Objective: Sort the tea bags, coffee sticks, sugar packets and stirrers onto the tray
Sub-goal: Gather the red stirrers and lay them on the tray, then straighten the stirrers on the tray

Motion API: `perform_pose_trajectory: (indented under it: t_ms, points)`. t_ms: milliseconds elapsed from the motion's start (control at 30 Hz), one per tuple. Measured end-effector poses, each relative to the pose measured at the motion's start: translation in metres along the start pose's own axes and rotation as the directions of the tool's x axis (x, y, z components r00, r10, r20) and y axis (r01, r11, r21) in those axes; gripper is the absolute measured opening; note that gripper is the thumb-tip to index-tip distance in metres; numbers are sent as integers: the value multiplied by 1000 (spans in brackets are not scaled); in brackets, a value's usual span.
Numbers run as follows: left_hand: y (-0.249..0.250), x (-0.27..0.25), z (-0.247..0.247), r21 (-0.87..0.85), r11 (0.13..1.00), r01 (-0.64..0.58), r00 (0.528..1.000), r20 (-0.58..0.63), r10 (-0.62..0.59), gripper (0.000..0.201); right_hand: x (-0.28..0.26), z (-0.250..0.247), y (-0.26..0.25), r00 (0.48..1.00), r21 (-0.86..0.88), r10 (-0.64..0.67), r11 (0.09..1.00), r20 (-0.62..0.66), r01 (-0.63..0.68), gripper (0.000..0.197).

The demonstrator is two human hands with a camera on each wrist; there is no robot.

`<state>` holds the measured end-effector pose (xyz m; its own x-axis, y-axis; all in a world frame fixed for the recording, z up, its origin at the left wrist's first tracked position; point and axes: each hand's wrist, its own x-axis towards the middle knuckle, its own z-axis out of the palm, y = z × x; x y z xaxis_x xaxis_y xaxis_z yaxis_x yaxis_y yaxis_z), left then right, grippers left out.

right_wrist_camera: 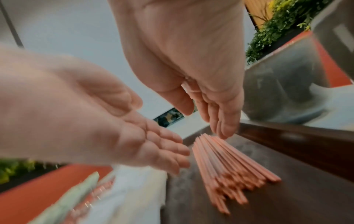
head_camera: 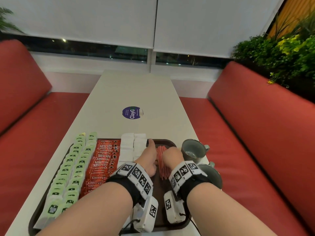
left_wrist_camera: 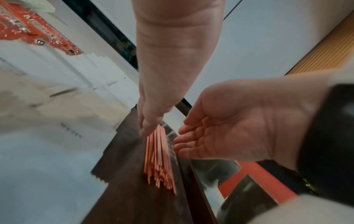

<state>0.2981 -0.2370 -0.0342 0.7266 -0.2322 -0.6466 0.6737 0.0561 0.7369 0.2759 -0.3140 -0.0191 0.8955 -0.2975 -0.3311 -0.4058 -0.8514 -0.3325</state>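
A bundle of red stirrers [head_camera: 162,167] [left_wrist_camera: 159,154] [right_wrist_camera: 226,163] lies lengthwise at the right end of the dark brown tray [head_camera: 167,143]. My left hand [head_camera: 150,155] [left_wrist_camera: 151,121] stands on edge along the bundle's left side, fingers straight, tips at its far end. On the other side, my right hand [head_camera: 171,155] [right_wrist_camera: 220,121] mirrors it with straight fingers. Neither hand holds anything. Across the tray from left to right lie rows of green tea bags [head_camera: 71,167], red coffee sticks [head_camera: 102,160] and white sugar packets [head_camera: 133,143].
Two grey cups [head_camera: 192,150] [head_camera: 211,174] stand on the white table just right of the tray, close to my right wrist. A round purple sticker [head_camera: 132,112] lies farther along the table. Red benches run down both sides, with plants at the far right.
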Motion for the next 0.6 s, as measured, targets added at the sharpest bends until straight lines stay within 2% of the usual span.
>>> perform_pose_trajectory:
  t_ms: [67,133,167,267,367,467,533,600]
  points:
    - [7,-10,-5,15,1000,-9,999,47,8,69,-13,-8,2,999,195,36,980,-26,-31,33]
    - [17,-23,-13,57,996,-71,993,94,66,69,-23,-15,13,997,546,63,838,-49,-26,31]
    - [22,-32,-18,86,990,-114,990,99,105,66,-32,-19,21,997,648,31,761,-76,26,30]
    - [28,-55,-35,129,961,-245,967,104,233,42,-85,-31,53,991,767,-51,629,-125,129,34]
    - [20,-76,-48,166,940,-297,953,111,282,25,-133,-24,96,991,842,-104,524,-87,129,31]
    - [4,-82,-43,248,920,-304,952,120,282,21,-152,8,142,996,881,85,472,-37,-8,23]
    - [-1,-73,-30,309,896,-319,947,133,291,16,-153,29,160,970,906,238,419,-45,-61,13]
    - [2,-54,-10,380,854,-355,935,165,315,17,-147,44,168,931,939,360,335,-55,-74,21]
